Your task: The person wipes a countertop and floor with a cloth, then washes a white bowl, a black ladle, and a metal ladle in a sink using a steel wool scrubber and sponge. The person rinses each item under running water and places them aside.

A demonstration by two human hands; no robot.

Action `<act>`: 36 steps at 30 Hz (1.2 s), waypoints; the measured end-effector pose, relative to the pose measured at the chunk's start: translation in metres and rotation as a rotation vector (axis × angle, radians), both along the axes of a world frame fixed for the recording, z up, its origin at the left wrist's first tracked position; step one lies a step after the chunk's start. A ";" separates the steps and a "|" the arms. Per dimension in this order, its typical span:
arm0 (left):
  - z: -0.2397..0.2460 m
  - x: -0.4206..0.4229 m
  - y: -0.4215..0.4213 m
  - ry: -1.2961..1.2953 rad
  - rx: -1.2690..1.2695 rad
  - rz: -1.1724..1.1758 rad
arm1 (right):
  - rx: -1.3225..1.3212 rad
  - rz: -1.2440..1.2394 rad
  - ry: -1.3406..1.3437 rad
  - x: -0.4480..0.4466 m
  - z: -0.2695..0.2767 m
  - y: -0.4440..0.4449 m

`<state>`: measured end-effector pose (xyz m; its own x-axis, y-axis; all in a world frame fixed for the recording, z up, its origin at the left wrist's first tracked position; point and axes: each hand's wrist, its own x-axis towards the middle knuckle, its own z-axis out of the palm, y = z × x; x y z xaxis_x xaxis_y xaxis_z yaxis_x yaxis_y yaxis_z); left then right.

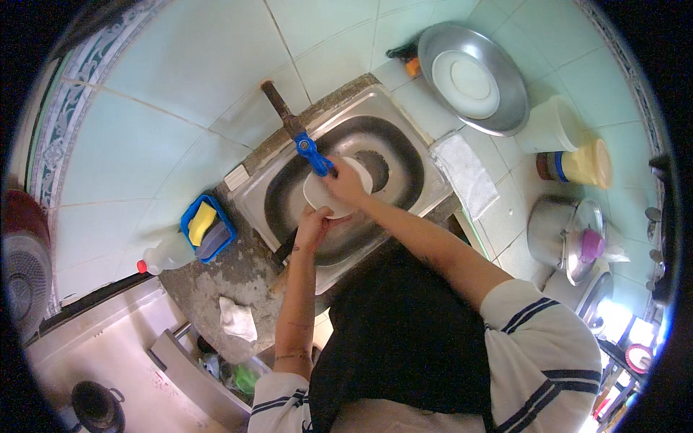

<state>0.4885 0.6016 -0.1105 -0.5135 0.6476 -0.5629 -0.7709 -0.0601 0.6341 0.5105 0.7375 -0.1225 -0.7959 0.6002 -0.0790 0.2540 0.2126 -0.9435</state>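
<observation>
A white dish [313, 192], a plate or shallow bowl, is held tilted over the stainless steel sink [400, 132]. My left hand [315, 224] grips its near rim, thumb on top and fingers below. Over the dish's face lies my right hand [344, 181], just under the blue plastic tap [309, 150]. Its fingertips are partly hidden by the tap, so whether they hold anything is unclear. I cannot make out running water. Beside my left wrist, a black handle [285, 248] crosses the sink's left rim.
Left of the sink are a blue tray [231, 238] with a yellow sponge [201, 223], a plastic bottle [168, 254] and a cloth [237, 319]. To the right lie a folded white towel [465, 173], a metal basin [509, 89] holding a white dish [465, 84], and a lidded pot [549, 233].
</observation>
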 end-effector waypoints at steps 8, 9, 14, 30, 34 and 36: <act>-0.003 0.002 -0.002 -0.001 0.011 0.001 | -0.014 -0.060 0.117 0.001 -0.026 -0.009; -0.009 0.004 -0.004 0.003 0.015 0.027 | 0.227 -0.123 0.010 -0.001 -0.035 0.000; -0.031 0.011 -0.025 0.019 -0.099 0.089 | -0.257 0.519 0.014 0.016 -0.070 -0.016; 0.011 0.043 -0.014 0.278 -0.151 -0.029 | -0.133 0.103 -0.437 0.057 -0.043 0.036; 0.014 0.047 -0.001 0.307 -0.157 -0.072 | -0.653 0.282 -0.342 0.056 -0.040 0.076; 0.016 0.047 0.006 0.331 -0.165 -0.083 | -0.560 0.374 -0.275 0.055 -0.028 0.066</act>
